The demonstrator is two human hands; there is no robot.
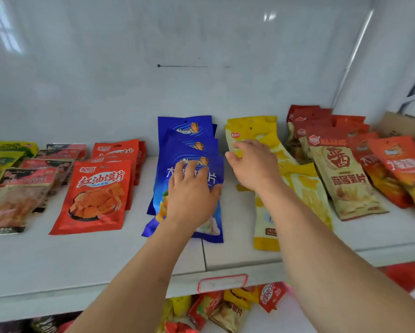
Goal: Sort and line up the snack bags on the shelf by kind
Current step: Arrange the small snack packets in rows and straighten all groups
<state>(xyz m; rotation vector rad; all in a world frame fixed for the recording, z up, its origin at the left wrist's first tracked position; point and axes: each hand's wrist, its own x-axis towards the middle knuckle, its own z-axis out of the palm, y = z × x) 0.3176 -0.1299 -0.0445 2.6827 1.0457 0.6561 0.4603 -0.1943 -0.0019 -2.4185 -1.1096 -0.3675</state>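
Observation:
Rows of snack bags lie on a white shelf (93, 255). In the middle is a row of blue bags (189, 140); my left hand (189, 188) lies flat on the front blue bag, fingers spread. To the right runs a row of yellow bags (305, 188); my right hand (254, 164) rests on them with its thumb at the left edge of a rear bag. Left of the blue row is a row of red bags (98, 195). At the right stand beige-and-red bags (346, 181) and orange bags (403, 164).
Dark-and-red bags (21, 193) and green-yellow bags (6, 150) fill the shelf's left end. A brown carton (403, 126) stands at the far right rear. A red-framed price label (222, 283) sits on the shelf's front edge. Mixed bags (225, 311) lie on the lower shelf.

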